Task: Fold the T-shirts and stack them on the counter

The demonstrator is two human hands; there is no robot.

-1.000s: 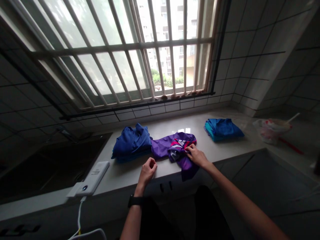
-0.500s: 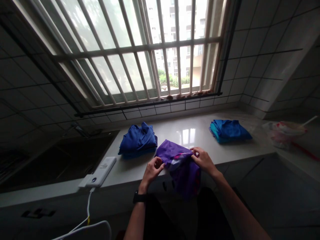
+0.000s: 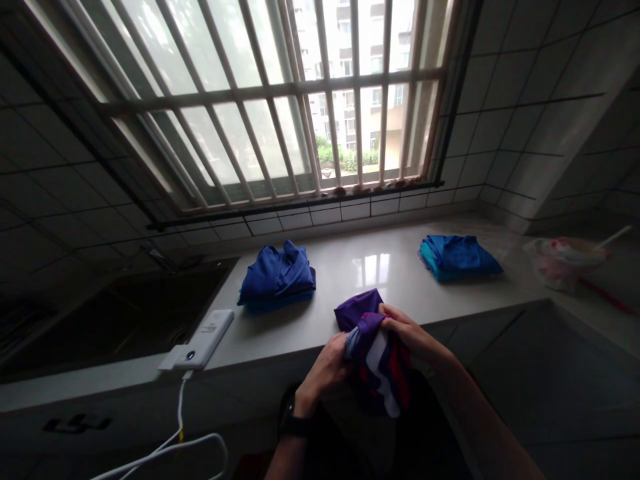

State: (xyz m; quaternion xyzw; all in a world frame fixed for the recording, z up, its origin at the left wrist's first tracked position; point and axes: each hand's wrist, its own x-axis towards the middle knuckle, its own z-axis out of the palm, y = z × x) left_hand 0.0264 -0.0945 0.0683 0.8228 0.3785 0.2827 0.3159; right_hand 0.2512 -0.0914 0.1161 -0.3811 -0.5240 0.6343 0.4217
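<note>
Both my hands grip a purple cloth garment [image 3: 383, 357] with red and white patterned areas; its exact kind is hard to make out. My left hand [image 3: 327, 367], with a black band on the wrist, is closed on its left side, the fingertips partly hidden by fabric. My right hand [image 3: 404, 328] pinches the upper right part. One purple fold rests on the counter's front edge while the rest hangs below. Left of it lies a folded dark blue cloth stack [image 3: 277, 277]. Farther right sits a folded bright blue and teal cloth stack [image 3: 457, 257].
A white power bank [image 3: 205, 339] with a plugged-in white cable [image 3: 179, 407] lies by the front edge, beside the dark sink [image 3: 125, 307]. On the far right stands a plastic-wrapped bowl [image 3: 570, 257] with a stick. A barred window [image 3: 300, 90] rises behind the white counter [image 3: 345, 260].
My hands have drawn the purple garment right and toward me, bunching it. More of its red and white pattern now shows, and my left hand has moved lower and rightward.
</note>
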